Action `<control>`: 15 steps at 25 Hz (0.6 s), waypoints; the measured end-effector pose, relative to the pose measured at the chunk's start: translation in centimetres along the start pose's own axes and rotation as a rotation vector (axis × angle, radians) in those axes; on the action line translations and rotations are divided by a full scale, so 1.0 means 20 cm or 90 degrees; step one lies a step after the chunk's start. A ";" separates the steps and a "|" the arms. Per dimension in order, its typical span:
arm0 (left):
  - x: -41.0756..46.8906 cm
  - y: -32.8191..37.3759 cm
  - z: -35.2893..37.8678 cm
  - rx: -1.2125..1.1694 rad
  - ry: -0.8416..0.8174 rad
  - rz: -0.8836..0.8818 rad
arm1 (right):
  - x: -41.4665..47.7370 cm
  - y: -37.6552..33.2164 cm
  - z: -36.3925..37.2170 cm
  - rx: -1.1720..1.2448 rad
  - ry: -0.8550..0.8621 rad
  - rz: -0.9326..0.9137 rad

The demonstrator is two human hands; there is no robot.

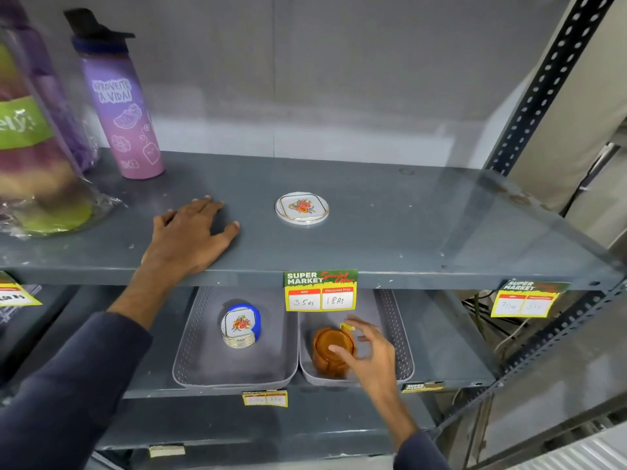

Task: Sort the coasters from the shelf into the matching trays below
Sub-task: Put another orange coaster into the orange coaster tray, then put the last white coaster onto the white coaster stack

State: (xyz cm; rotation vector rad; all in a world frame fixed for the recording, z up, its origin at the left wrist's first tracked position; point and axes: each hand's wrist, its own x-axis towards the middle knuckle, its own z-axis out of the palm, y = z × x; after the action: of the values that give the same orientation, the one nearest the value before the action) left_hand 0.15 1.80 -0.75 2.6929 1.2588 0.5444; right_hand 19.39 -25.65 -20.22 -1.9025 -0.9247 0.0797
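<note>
The price tag (320, 290) on the shelf (390, 232) edge reads "SUPER MARKET", "MRP 35 Rs", "Discounted Price 18 Rs". The purple bottle (127, 117) behind says "APROVEITE A VIDA!".

One white coaster (302, 207), gold-rimmed with a red and orange flower print, lies alone on the shelf. My left hand (190, 235) rests flat beside it, fingers spread and holding nothing.

Below, the left tray (190, 351) holds a stack of matching floral coasters (239, 329) leaning on something blue. In the right tray (403, 347), my right hand (366, 354) sits over the brown coasters (330, 351), fingertips touching the top, fingers loose rather than clenched. A yellow tag (524, 300) to the right is too faint to read surely.
</note>
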 end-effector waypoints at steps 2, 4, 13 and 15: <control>-0.01 0.00 0.01 0.005 -0.001 0.000 | -0.07 -0.30 -0.15 0.052 0.114 -0.236; 0.00 0.01 0.00 0.005 -0.001 0.000 | -0.06 -0.60 -0.29 0.093 0.192 -0.423; -0.02 0.02 -0.02 -0.018 -0.007 -0.021 | 0.73 -1.15 -0.22 0.015 -0.011 -0.166; -0.02 0.03 -0.03 -0.021 -0.003 -0.022 | 0.82 -1.09 -0.13 -0.088 -0.114 -0.081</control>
State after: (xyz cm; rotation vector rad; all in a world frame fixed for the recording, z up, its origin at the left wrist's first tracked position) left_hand 0.04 1.09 -0.19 2.6379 1.2812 0.5488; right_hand 19.81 -12.27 3.75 -1.9824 -1.1970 0.1136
